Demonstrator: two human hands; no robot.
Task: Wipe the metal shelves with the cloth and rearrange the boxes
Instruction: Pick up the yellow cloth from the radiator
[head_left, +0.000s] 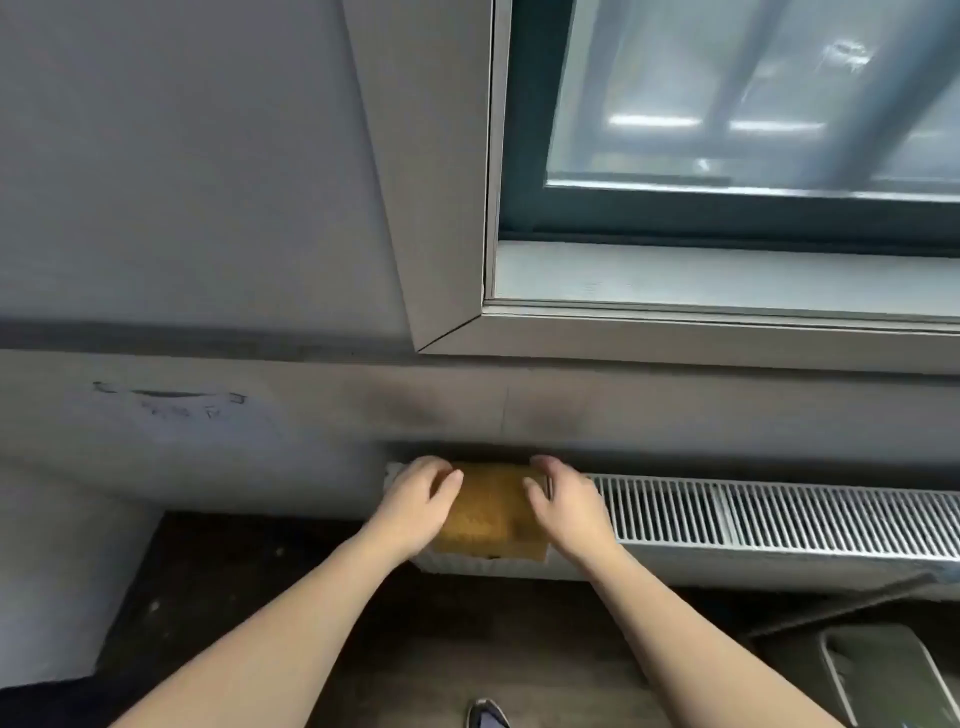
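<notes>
Yellow cloth lies on left end of grille. Sides gripped by left hand and right hand, fingers curled over edges. Best: keep cloth flat, press evenly, slide slowly along grille.

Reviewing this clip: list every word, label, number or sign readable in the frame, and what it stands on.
No text here can be read.
On the wall, dark marks: possibly writing, too blurred to read.
On the yellow cloth: no print visible.
</notes>
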